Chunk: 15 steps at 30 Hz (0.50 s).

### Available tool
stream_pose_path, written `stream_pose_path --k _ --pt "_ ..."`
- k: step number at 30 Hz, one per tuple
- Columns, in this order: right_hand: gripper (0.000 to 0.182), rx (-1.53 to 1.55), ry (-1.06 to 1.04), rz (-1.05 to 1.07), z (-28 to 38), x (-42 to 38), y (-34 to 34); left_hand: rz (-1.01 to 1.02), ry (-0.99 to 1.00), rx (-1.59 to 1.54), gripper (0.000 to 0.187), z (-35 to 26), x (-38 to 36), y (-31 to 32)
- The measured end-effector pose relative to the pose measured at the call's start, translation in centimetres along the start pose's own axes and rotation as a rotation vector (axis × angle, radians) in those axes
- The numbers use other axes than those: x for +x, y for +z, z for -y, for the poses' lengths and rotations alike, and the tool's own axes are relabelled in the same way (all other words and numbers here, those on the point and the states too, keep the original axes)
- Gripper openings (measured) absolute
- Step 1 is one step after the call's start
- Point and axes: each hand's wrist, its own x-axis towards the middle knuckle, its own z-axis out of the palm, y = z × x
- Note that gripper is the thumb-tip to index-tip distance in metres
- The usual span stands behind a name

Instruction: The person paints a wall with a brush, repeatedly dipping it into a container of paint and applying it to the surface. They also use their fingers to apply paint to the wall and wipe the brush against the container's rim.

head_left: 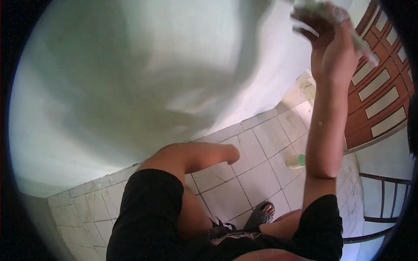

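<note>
At the upper right, my right hand [337, 56] is raised close to the pale wall [174, 78]. Its fingers are partly blurred and hold a flat, grey-green object [359, 43] with smeared edges; its exact kind is unclear. My left arm bends across the lower middle, near the wall's foot. At its rounded end, where my left hand [233, 154] is, no separate fingers can be made out, nor anything held.
A pale container with a green lid [296, 161] stands on the tiled floor [257, 180]. A sandalled foot [263, 213] is at the bottom. Reddish-brown panelled woodwork [379, 87] and dark metal bars [379, 219] are at the right.
</note>
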Motion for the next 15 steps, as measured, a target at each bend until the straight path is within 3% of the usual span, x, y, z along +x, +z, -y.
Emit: stream_pose_path --k 1,2,3,4,5,6,7,10,13,14,15 --pt "0.023 -0.004 0.027 0.096 -0.7 0.2 -2.9 0.019 -0.015 -0.001 0.022 0.3 -0.3 0.7" --pt "0.03 -0.094 0.136 0.182 -1.4 -0.3 -5.9 -0.021 -0.052 -0.029 0.022 0.7 -0.2 2.1" --pt "0.029 -0.235 0.211 0.128 -1.7 -1.7 -7.9 -0.002 -0.067 -0.043 0.021 1.2 -0.1 3.1" --pt "0.025 -0.326 0.235 0.252 -2.9 -3.0 -11.2 0.031 -0.068 -0.024 0.024 3.0 2.9 7.3" --pt "0.019 -0.401 0.288 0.334 -3.5 -4.3 -14.0 0.012 0.021 0.038 0.024 2.5 1.0 5.8" --pt "0.017 -0.434 0.227 0.449 -4.9 -5.5 -18.1 0.047 -0.012 0.004 0.025 2.6 0.0 5.7" --pt "0.01 -0.375 0.321 0.267 -4.6 -7.2 -18.9 0.036 0.005 -0.027 0.027 2.2 -2.1 4.7" --pt "0.008 -0.579 0.533 0.386 -3.5 -6.4 -23.2 0.194 -0.01 0.031 0.026 1.0 -3.7 3.5" --pt "0.008 -0.563 0.495 0.351 -1.3 -4.0 -26.6 0.231 -0.057 -0.033 0.028 0.2 -3.1 2.7" --pt "0.007 -0.584 0.366 0.371 -0.7 -3.4 -28.0 0.249 -0.044 -0.026 0.028 0.1 -2.2 2.6" --pt "0.007 -0.557 0.406 0.327 1.1 -2.6 -28.3 0.266 -0.029 -0.026 0.028 0.1 -1.1 2.6"
